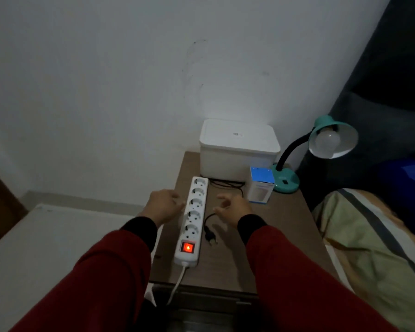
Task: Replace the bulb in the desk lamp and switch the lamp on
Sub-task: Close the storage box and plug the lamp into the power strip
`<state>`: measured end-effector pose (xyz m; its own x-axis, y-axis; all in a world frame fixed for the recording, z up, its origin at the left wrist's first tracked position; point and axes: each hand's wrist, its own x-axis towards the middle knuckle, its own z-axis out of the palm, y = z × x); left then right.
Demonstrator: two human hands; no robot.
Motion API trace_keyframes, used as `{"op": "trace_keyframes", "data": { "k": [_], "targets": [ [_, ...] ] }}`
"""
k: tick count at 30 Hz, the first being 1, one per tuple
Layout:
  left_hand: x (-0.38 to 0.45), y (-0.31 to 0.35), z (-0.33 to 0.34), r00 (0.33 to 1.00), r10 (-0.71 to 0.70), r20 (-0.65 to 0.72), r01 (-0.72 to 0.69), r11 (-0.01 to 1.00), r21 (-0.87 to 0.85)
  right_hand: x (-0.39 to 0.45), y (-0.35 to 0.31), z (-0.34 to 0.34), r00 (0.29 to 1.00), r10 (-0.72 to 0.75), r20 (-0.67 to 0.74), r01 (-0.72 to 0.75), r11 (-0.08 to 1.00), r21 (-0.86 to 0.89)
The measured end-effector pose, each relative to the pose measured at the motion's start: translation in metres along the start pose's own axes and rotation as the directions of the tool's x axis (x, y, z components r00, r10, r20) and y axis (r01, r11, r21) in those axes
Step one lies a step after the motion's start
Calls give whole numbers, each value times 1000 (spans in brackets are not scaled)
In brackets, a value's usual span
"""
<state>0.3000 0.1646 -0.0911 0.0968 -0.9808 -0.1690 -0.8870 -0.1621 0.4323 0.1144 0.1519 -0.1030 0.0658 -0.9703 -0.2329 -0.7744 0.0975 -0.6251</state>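
Both hands are empty, fingers loosely spread: the left hand (162, 205) hovers beside the white power strip (192, 218), the right hand (233, 207) above the loose black plug (209, 233). Farther back on the bench (261, 236), the teal desk lamp (285, 180) holds an unlit bulb (327, 141), a small bulb box (261, 184) beside its base.
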Motion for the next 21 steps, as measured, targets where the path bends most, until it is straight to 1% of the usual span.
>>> {"op": "trace_keyframes", "data": {
  "k": [3,5,7,11,15,19,21],
  "targets": [
    [-12,-16,30,998,-11,66,20,991,-130,-4,16,35,997,83,7,-83,988,129],
    [-17,-23,45,997,-15,79,33,973,-227,-3,24,52,993,118,-3,-116,982,147],
    [-19,-28,55,998,-19,62,37,951,-307,-1,27,63,991,134,-20,-129,978,165],
    [-18,-33,64,999,-29,47,47,877,-478,3,29,73,990,125,-61,-113,977,180],
    [-16,-35,66,998,-24,59,52,840,-541,8,28,70,991,97,-93,-86,990,111],
    [-15,-37,68,998,-29,62,59,817,-574,9,27,62,990,122,-74,-111,984,138],
    [-15,-37,69,998,-35,58,62,809,-584,8,28,58,991,105,-84,-93,986,141]
  ]
}}
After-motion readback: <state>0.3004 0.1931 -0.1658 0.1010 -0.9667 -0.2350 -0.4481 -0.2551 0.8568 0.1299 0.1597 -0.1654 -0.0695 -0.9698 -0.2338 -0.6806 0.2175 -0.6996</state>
